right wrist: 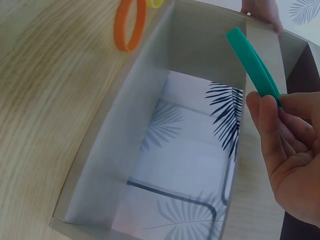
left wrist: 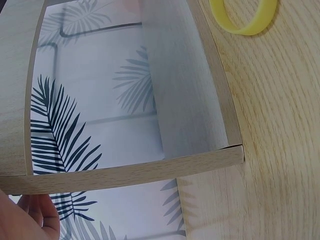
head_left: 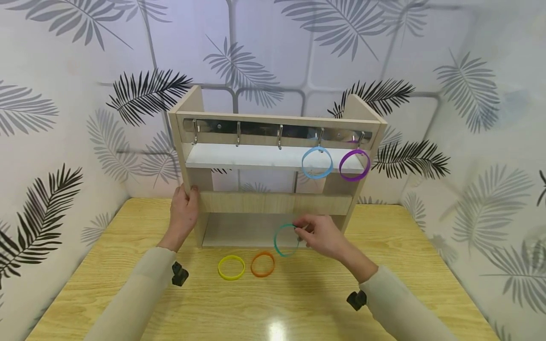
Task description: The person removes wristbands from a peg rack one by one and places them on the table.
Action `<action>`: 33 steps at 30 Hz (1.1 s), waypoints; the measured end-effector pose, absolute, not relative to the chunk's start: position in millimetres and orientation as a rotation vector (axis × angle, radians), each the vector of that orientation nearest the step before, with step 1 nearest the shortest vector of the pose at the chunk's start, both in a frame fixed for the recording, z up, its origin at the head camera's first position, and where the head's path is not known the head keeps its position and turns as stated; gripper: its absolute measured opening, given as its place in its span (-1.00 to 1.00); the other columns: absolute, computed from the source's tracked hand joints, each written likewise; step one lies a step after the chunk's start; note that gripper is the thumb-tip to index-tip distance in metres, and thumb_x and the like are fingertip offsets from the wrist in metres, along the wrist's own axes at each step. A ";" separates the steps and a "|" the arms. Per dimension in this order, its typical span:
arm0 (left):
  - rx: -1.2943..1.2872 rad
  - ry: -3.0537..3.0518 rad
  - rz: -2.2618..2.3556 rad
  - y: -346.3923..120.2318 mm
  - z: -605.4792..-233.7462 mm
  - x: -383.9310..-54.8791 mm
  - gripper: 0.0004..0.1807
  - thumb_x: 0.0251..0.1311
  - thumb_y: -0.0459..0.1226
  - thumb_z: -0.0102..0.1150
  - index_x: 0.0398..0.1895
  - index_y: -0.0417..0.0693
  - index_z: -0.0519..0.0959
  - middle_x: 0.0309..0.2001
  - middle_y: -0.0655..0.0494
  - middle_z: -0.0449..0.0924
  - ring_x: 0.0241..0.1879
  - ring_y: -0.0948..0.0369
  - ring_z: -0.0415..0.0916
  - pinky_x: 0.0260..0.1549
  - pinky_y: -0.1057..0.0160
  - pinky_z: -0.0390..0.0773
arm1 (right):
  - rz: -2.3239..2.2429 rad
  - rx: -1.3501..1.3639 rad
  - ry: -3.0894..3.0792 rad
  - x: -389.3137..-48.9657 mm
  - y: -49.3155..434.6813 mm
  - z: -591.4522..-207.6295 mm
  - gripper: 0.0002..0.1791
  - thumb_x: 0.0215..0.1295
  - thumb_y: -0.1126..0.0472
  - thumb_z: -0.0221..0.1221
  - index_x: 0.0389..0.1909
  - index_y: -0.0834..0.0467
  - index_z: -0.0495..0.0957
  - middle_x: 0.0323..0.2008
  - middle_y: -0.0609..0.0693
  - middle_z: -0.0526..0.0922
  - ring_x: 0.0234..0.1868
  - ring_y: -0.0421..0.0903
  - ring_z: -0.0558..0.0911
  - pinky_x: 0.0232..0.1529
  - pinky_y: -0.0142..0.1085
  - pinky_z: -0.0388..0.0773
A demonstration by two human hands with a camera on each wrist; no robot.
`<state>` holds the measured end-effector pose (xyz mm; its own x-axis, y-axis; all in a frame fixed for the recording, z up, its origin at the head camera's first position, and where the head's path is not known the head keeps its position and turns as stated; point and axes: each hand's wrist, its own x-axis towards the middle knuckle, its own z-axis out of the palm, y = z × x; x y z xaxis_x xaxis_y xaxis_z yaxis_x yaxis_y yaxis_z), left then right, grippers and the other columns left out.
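A teal silicone wristband (head_left: 276, 242) is pinched between the thumb and fingers of my right hand (head_left: 322, 237), in front of the shelf's lower opening. In the right wrist view the teal band (right wrist: 254, 65) is seen nearly edge-on, angled up from the fingertips. My left hand (head_left: 184, 213) grips the left side panel of the light wooden shelf unit (head_left: 273, 202); some of its fingers are hidden behind the panel. From the metal hook rail (head_left: 260, 129) hang a light blue wristband (head_left: 316, 177) and, at the far right hook, a purple one (head_left: 352, 179).
A yellow wristband (head_left: 232, 278) and an orange wristband (head_left: 262, 275) lie on the wood-grain table (head_left: 222, 312), just before the shelf's base. Three hooks on the rail's left and middle hold no bands. Leaf-patterned wall covering (head_left: 256, 61) stands behind the shelf.
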<state>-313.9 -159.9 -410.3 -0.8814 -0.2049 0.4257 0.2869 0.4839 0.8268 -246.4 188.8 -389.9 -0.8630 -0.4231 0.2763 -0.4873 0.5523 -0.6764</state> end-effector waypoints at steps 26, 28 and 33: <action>-0.062 -2.261 -1.372 -160.0 -411.0 -313.4 -0.46 0.42 -0.10 -0.28 0.22 -0.38 0.31 -0.06 -0.31 0.35 -0.10 -0.16 0.35 -0.11 -0.15 0.36 | 1.200 0.760 -2.846 -254.7 206.8 -441.4 -0.84 0.31 0.34 0.11 -0.15 0.28 0.59 -0.44 -0.01 0.63 -0.53 -0.12 0.61 -0.58 -0.37 0.52; -0.067 -2.262 -1.374 -160.1 -410.7 -313.3 -0.46 0.42 -0.10 -0.28 0.22 -0.37 0.31 -0.06 -0.31 0.35 -0.10 -0.16 0.35 -0.11 -0.15 0.37 | 1.212 0.775 -2.844 -255.0 207.4 -444.2 -0.84 0.31 0.34 0.12 -0.16 0.30 0.59 -0.43 0.01 0.63 -0.52 -0.02 0.62 -0.59 -0.36 0.51; -0.072 -2.262 -1.372 -160.1 -410.1 -313.7 -0.46 0.42 -0.09 -0.28 0.22 -0.35 0.32 -0.06 -0.30 0.35 -0.11 -0.16 0.36 -0.12 -0.15 0.37 | 1.220 0.793 -2.859 -257.1 207.6 -450.6 -0.84 0.29 0.37 0.12 -0.18 0.36 0.58 -0.40 0.10 0.63 -0.48 0.11 0.63 -0.61 -0.36 0.51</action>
